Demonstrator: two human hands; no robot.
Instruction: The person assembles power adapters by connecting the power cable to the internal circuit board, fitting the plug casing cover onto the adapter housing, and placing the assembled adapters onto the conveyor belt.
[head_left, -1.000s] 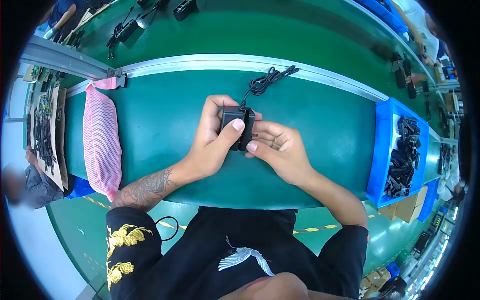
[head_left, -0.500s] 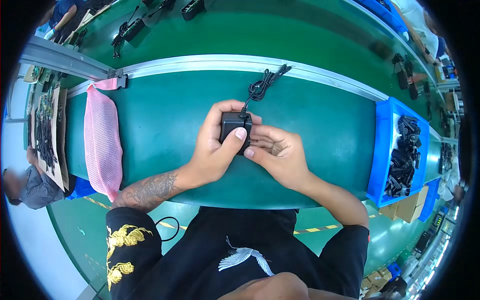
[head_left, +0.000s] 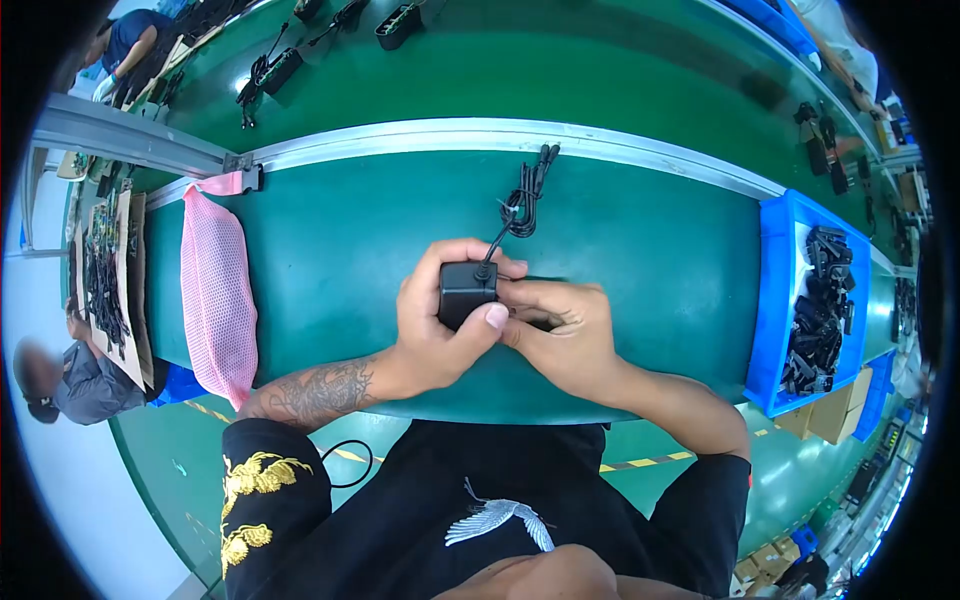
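A black power adapter (head_left: 467,291) is in my left hand (head_left: 432,312), whose thumb and fingers wrap round its block. Its cord leaves the top edge and ends in a tied black cable bundle (head_left: 523,203) lying on the green bench top. My right hand (head_left: 565,325) is closed in a pinch against the adapter's right side, thumb and fingertips pressed there. The plug prongs on that side are hidden behind those fingers.
A pink mesh pouch (head_left: 218,300) lies on the left. A blue bin (head_left: 770,300) of small black parts (head_left: 822,310) stands at the right. Beyond the metal rail (head_left: 420,133) are more adapters (head_left: 280,72). Other people work at the left and far right.
The adapter has turned in my left hand, and its prongs no longer show. My right fingers have closed against its side. The cable bundle has swung more upright. The whole view has shifted slightly.
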